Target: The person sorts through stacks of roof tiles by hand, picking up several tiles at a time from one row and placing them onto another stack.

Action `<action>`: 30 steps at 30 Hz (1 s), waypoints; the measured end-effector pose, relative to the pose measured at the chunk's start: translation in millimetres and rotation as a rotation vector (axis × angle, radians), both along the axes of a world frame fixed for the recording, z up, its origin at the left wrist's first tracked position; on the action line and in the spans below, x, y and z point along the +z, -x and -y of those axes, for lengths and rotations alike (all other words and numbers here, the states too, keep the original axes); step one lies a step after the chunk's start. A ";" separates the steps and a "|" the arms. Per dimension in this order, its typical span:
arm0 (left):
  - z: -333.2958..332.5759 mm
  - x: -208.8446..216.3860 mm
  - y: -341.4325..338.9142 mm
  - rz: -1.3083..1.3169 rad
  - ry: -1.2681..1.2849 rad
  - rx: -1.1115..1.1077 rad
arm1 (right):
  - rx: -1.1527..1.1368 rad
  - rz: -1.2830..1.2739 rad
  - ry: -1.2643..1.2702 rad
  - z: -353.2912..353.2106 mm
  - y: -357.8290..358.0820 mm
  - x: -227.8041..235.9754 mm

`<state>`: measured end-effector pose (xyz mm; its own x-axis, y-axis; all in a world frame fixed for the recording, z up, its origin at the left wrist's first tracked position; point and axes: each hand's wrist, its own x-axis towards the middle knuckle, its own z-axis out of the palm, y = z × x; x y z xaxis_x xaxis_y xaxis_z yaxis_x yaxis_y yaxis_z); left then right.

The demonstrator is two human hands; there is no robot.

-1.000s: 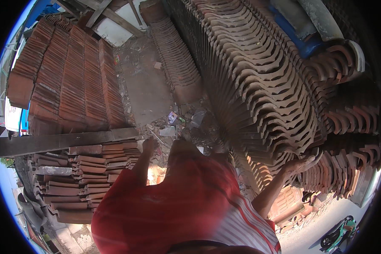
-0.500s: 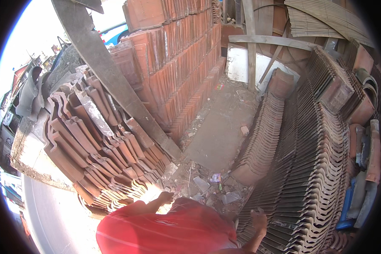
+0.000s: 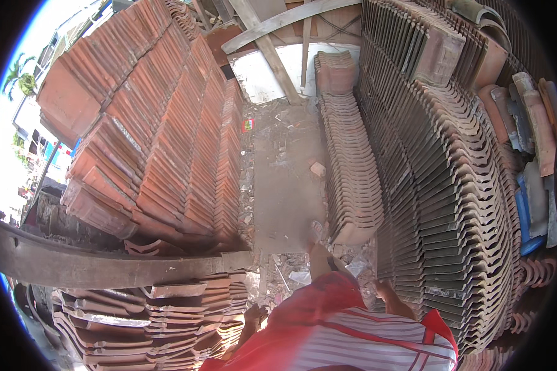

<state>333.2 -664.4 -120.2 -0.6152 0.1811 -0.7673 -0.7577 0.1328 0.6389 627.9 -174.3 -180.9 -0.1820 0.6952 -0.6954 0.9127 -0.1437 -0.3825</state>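
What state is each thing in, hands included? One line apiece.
Left hand: nothing visibly held
Right hand: nothing visibly held
Upper-left tiles: stacked in tiers
Lower-left tiles: piled in uneven layers
Right tiles: closely stacked
Middle tiles: low row
Floor: dusty, littered in places

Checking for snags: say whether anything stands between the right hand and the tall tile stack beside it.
Nothing visible does: the right hand is close beside the tall tile stack; whether they touch is unclear.
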 end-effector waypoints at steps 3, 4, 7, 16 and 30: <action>-36.0 3.8 34.0 0.045 0.116 -0.027 | -0.127 0.045 0.200 -9.6 39.0 13.4; -50.1 5.9 55.1 0.042 0.124 -0.041 | 0.026 0.023 0.114 -23.0 58.7 13.3; -70.2 30.1 112.5 0.056 0.165 0.031 | -0.082 0.027 0.429 -69.1 170.4 23.2; -185.6 49.0 372.2 -0.010 0.051 -0.082 | 0.058 -0.529 -0.175 -270.3 453.4 138.5; -462.9 -34.1 712.0 -0.028 0.022 -0.460 | 0.655 0.367 -0.622 -163.5 374.7 -118.5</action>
